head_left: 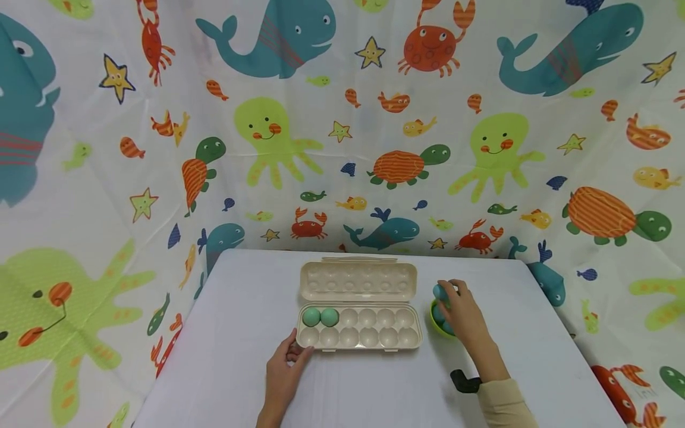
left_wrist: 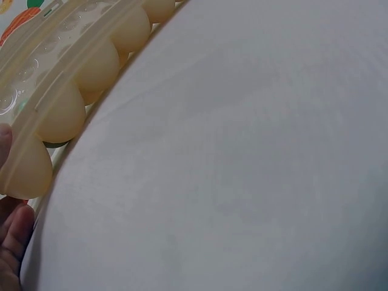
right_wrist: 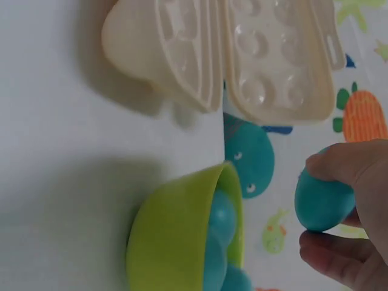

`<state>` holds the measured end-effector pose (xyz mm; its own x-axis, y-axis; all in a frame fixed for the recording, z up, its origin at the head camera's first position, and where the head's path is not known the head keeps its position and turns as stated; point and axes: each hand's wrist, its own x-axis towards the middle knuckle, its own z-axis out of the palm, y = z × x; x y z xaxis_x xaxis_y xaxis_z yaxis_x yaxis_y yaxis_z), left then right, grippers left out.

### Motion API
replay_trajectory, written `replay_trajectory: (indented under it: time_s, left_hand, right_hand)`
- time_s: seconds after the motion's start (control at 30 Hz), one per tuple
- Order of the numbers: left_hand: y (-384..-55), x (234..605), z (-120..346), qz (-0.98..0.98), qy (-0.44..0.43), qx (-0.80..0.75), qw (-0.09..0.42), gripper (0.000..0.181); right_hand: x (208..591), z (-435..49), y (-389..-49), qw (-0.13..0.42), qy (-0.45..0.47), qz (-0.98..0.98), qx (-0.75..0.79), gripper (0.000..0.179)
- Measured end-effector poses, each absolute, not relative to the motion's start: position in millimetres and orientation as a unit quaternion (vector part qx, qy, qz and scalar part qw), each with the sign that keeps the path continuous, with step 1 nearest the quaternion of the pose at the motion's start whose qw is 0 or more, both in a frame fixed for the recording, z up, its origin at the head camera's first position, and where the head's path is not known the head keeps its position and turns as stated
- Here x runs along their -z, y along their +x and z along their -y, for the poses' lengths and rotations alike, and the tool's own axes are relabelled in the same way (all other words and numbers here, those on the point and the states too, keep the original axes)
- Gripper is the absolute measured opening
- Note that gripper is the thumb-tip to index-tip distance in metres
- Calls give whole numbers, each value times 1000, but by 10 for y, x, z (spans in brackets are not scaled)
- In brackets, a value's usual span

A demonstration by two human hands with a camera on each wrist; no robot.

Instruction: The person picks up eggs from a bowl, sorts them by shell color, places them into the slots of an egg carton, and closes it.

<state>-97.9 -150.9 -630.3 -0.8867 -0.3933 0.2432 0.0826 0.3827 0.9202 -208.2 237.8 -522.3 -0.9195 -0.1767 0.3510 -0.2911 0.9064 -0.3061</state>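
A cream egg carton (head_left: 359,327) lies with its lid (head_left: 358,282) folded back on the white table. Two green eggs (head_left: 320,317) sit side by side in the back row at its left end. My left hand (head_left: 283,371) grips the carton's front left corner, thumb on the rim and fingers below, as the left wrist view shows. Above a lime green bowl (right_wrist: 173,233), my right hand (head_left: 463,315) pinches a teal egg (right_wrist: 324,199) between thumb and fingers. Several more teal eggs (right_wrist: 219,221) lie inside the bowl, which stands right of the carton.
The white tabletop (head_left: 241,309) extends around the carton and bowl. Behind it hangs a cloth (head_left: 332,160) printed with sea animals, which also covers both sides. A black strap piece (head_left: 464,381) sticks out at my right wrist, beside a beige sleeve (head_left: 505,401).
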Motion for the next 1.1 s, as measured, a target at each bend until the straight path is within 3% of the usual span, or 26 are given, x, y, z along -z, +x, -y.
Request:
replay_trajectory:
  time_s: [0.17,0.53,0.8,1.1]
  left_hand:
    - [-976,6301,1529,802,84,547,227,57]
    - [-968,6287,1558,812,71,528,239,47]
    - [-987,6284,1532,808,98,541,212,46]
    - [-963,6275,1537,804,113,546,205,36]
  right_hand:
    - [5155,-2155,-2024,203,138,951,-190,47]
    - [5161,-1473,-1888,215,202,918,-266,51]
    - [5261,-941,-1804,229,259,896,-279,45]
    - [5534,-325,-1643,177,314,862,-357,42]
